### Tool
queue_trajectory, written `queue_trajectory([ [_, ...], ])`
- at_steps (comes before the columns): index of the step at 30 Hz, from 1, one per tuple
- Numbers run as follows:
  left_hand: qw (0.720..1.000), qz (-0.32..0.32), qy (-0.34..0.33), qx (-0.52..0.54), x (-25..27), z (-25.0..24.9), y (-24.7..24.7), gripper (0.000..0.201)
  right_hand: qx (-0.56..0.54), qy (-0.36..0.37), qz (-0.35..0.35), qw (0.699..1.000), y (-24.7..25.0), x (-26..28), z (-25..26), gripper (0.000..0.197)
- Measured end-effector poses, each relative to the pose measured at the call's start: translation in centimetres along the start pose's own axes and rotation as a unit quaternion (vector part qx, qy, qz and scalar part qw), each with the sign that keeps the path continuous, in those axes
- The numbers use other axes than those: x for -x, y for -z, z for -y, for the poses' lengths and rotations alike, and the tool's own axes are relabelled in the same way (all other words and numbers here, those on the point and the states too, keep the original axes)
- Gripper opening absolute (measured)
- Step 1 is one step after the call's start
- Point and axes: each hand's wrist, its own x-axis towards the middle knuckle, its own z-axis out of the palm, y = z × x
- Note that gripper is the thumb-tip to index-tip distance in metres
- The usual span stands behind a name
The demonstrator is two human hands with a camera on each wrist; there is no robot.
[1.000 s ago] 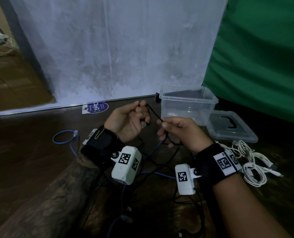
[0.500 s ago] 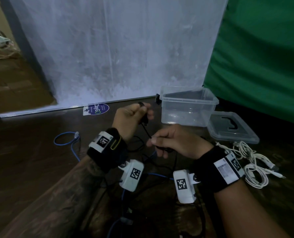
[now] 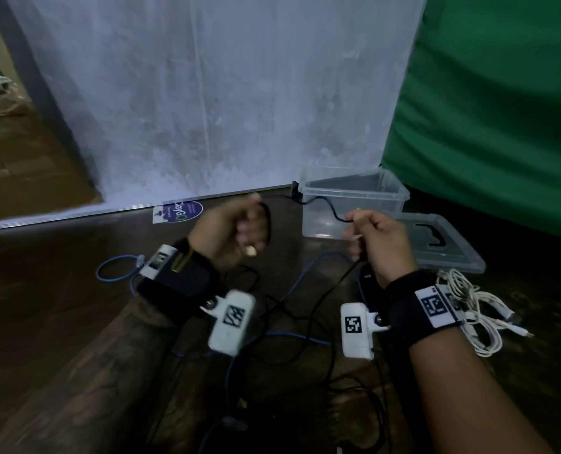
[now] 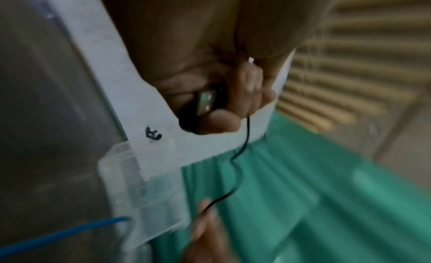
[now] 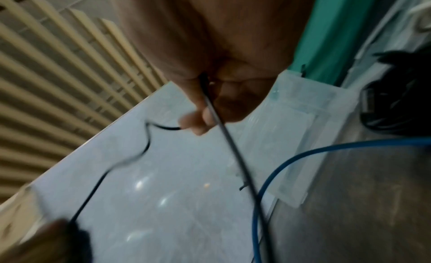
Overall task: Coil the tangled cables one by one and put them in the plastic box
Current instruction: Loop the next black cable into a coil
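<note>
A thin black cable (image 3: 321, 204) stretches wavy between my two raised hands. My left hand (image 3: 240, 229) is curled round its plug end; the left wrist view shows the metal USB plug (image 4: 206, 102) inside the fist. My right hand (image 3: 375, 234) pinches the cable farther along (image 5: 211, 110), and the rest drops to a tangle of black cable (image 3: 305, 322) on the floor. A blue cable (image 3: 292, 290) runs through that tangle. The clear plastic box (image 3: 354, 204) stands open just behind my hands.
The box's lid (image 3: 443, 244) lies flat to the right of it. A bundle of white cables (image 3: 469, 309) lies by my right wrist. A blue loop (image 3: 115, 270) lies at left. A white panel (image 3: 207, 93) and a green cloth (image 3: 488, 109) stand behind.
My hands have drawn apart: the right hand moved right and up along the black cable, stretching a length of it between the two hands. The left hand keeps the plug end.
</note>
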Motion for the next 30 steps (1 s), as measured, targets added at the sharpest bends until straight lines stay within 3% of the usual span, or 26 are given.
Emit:
queue_trajectory([
  [2,0.992,-0.023,-0.043,0.114,0.4,-1.7,1.0,0.035,-0.003,-0.025,-0.001,1.0,0.6,-0.4,-0.5,0.019],
  [4,0.974,-0.081,-0.092,0.192,0.7,-2.5,1.3,0.03,0.092,-0.026,0.023,0.995,0.3,-0.4,-1.0,0.031],
  [6,0.951,-0.132,-0.137,0.243,0.6,-2.7,1.5,0.017,0.178,-0.02,0.061,0.982,-0.3,0.1,-1.0,0.035],
  [8,0.938,-0.16,-0.163,0.26,0.2,-2.8,1.9,0.014,0.168,-0.046,0.114,0.978,-0.7,0.6,-0.8,0.029],
  [13,0.944,-0.197,-0.203,0.169,-0.8,-2.1,3.1,0.024,0.19,-0.059,0.284,0.938,-1.8,2.4,0.8,0.019],
  [18,0.963,-0.195,-0.183,-0.03,-1.4,0.1,2.1,0.022,0.1,-0.044,0.337,0.935,-2.9,3.5,2.5,0.015],
  [20,0.955,-0.189,-0.154,-0.17,-1.5,1.5,1.0,0.019,0.037,-0.023,0.314,0.949,-2.8,3.8,3.0,0.014],
  [23,0.918,-0.125,-0.095,-0.363,-1.6,2.9,-0.5,0.026,-0.013,0.024,0.213,0.977,-2.3,3.2,3.1,0.01],
  [28,0.94,0.038,0.033,-0.337,-1.2,3.3,-3.1,0.028,0.006,0.045,0.069,0.997,-0.8,1.3,1.6,0.014],
  [30,0.958,0.086,0.053,-0.268,-1.2,3.1,-4.0,0.025,0.014,0.033,0.038,0.999,-0.8,0.8,0.8,0.014],
])
